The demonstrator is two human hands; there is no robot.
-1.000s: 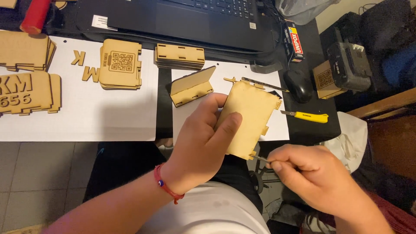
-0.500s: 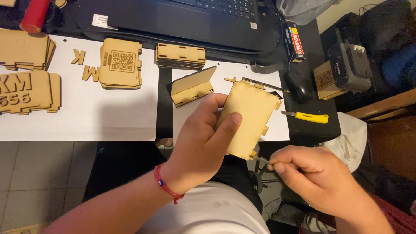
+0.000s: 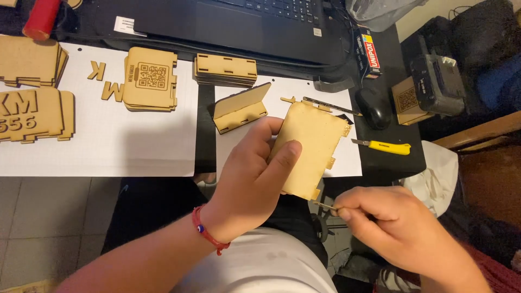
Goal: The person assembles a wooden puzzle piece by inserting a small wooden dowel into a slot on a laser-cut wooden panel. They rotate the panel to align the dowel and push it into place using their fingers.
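My left hand (image 3: 255,173) grips a flat light-brown wooden panel (image 3: 315,149) with notched tabs along its right edge, holding it up over the desk's front edge. My right hand (image 3: 391,225) is below and to the right of it, with fingers pinched on a thin small wooden stick (image 3: 324,205) whose tip points at the panel's lower corner. A red cord bracelet (image 3: 206,233) circles my left wrist.
On white paper sheets (image 3: 125,146) lie stacks of laser-cut wooden panels (image 3: 149,78), cut letters (image 3: 112,90), a folded wooden piece (image 3: 240,107) and slotted strips (image 3: 225,69). A laptop (image 3: 244,21) sits behind. A yellow utility knife (image 3: 382,146), a mouse (image 3: 374,106) and a small box (image 3: 408,100) lie right.
My right hand has shifted slightly, bringing the thin stick closer to the panel's lower corner. My left hand and the panel stay almost still.
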